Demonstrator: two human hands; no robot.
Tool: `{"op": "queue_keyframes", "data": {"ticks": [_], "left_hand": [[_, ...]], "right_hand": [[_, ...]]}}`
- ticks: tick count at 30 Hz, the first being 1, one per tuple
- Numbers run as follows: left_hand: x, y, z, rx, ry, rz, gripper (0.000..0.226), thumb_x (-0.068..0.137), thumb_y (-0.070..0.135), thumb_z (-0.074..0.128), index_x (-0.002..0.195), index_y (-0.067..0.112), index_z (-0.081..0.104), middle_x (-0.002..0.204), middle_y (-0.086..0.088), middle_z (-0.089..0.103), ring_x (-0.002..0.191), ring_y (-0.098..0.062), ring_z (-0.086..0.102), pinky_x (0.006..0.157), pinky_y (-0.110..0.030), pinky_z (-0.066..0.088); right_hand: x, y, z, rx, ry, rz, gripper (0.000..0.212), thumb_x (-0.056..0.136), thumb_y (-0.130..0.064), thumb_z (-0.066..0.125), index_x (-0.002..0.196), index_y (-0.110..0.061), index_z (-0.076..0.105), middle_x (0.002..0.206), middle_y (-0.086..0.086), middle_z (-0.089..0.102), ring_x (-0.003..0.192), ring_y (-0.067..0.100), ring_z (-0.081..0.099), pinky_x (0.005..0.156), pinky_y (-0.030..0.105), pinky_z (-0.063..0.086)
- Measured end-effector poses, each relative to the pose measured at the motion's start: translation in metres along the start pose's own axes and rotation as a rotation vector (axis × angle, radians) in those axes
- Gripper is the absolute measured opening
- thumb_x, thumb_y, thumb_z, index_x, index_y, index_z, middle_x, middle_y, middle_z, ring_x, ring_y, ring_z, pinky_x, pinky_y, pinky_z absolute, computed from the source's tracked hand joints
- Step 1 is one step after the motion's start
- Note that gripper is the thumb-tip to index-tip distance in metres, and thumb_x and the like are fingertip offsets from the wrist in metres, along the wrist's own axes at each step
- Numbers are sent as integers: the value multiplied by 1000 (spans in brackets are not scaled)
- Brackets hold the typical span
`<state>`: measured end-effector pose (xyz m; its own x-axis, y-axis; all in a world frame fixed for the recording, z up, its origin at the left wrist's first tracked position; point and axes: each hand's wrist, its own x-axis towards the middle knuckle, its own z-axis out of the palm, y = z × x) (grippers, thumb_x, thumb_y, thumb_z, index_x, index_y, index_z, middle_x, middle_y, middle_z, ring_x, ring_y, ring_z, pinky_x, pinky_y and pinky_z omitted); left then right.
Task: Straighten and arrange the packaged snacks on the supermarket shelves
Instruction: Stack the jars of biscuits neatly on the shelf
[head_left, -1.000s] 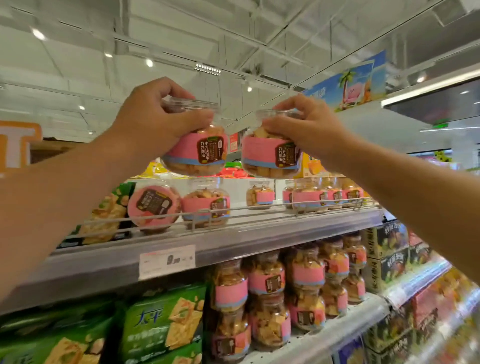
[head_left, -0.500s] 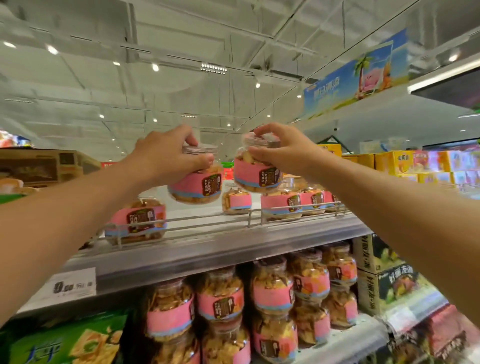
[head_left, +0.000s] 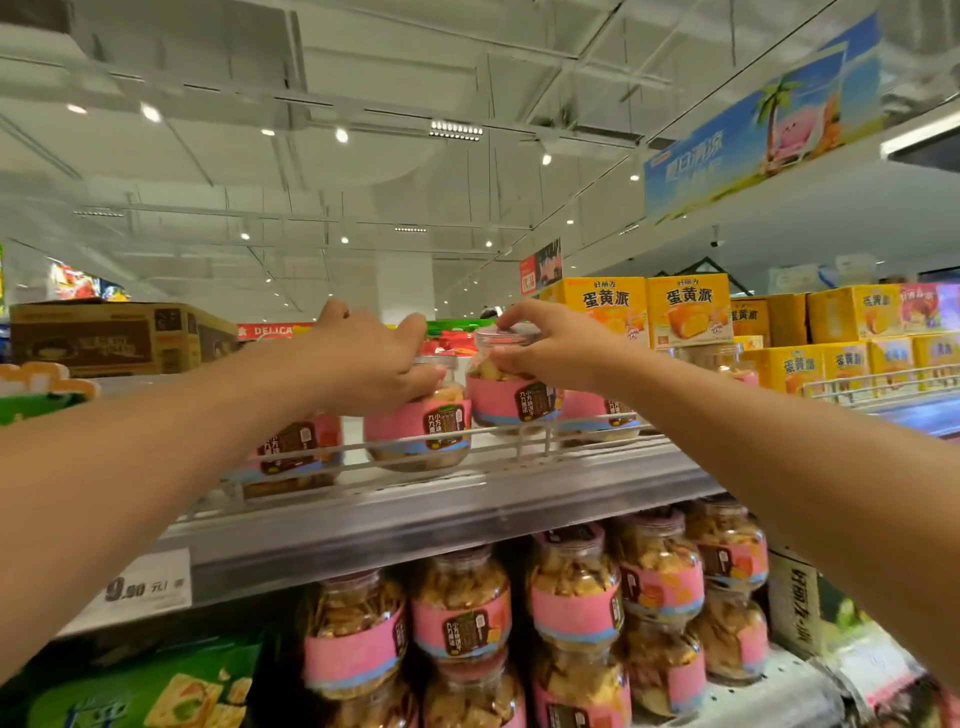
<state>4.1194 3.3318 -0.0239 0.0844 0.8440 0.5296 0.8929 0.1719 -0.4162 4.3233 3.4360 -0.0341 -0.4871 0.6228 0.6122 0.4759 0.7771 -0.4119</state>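
Gripping each pink-labelled biscuit jar (head_left: 418, 421) by its lid, your left hand (head_left: 363, 358) and right hand (head_left: 545, 343) set both on the top shelf (head_left: 467, 499) (rigid, light plastic; hold the neck).

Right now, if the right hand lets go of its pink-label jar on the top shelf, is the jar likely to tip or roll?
Probably not: the jar looks squat and upright, and the wire rail fronts it. On its side, the round body might roll. The clear plastic held by the right hand may be smooth, perhaps slippery.
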Motion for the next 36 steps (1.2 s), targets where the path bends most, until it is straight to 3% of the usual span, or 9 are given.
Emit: {"op": "queue_keyframes", "data": {"ticks": [6,8,11,17,19,23,29,33,36], "left_hand": [[1,-2,3,45,-45,41,37,94,64,18,102,30,32,80,3,51,94,-23,50,95,-44,23],[1,-4,0,9,-56,50,48,90,69,22,115,32,39,95,6,59,101,-21,53,97,-44,23],[-1,-2,-2,-52,-59,82,65,85,74,30,135,34,36,128,7,58,114,-20,53,101,-43,25],[-8,6,-3,-86,-21,127,56,91,65,36,134,29,40,127,3,60,111,-21,55,96,-39,33],[-10,7,-3,-83,-27,124,57,92,65,35,136,28,38,129,3,59,113,-21,54,98,-40,32],[-11,9,-1,-59,-52,103,60,93,64,32,140,27,34,134,3,56,123,-22,50,106,-44,26],[-24,7,-10,-177,22,111,63,95,56,39,149,25,26,150,-1,40,135,-23,39,110,-44,32],[-43,-37,-32,-451,81,63,36,99,41,41,131,26,51,129,3,57,111,-14,53,90,-34,42],[-67,-87,-43,-414,100,-70,25,98,39,42,111,27,60,103,5,64,90,-11,57,75,-29,44]], "right_hand": [[-2,2,10,-66,-28,16,26,90,-42,60,109,-24,63,89,-7,64,78,8,61,66,27,54],[-4,3,14,-116,-44,1,25,92,-42,58,110,-25,62,85,-11,60,74,3,56,56,20,45],[-5,2,15,-233,-22,-26,32,93,-46,54,116,-24,61,91,-8,61,74,3,52,55,22,39],[-3,-1,19,-398,-2,-27,43,94,-50,49,126,-22,57,107,-1,63,79,12,52,53,22,35],[-3,1,20,-409,7,-30,45,94,-51,47,127,-22,57,114,1,64,80,11,52,59,25,37],[-5,2,22,-472,19,-30,49,94,-54,42,131,-23,53,130,4,57,112,24,53,87,39,39],[-12,-4,19,-503,-22,-12,51,97,-54,37,140,-27,45,144,4,46,131,26,41,109,50,25],[-16,-28,16,-418,74,-96,50,99,-50,37,144,-30,39,148,-1,43,134,21,38,111,46,24],[-15,-70,26,-272,76,-203,46,98,-48,42,139,-28,47,139,-2,54,123,22,50,107,48,34]]}}
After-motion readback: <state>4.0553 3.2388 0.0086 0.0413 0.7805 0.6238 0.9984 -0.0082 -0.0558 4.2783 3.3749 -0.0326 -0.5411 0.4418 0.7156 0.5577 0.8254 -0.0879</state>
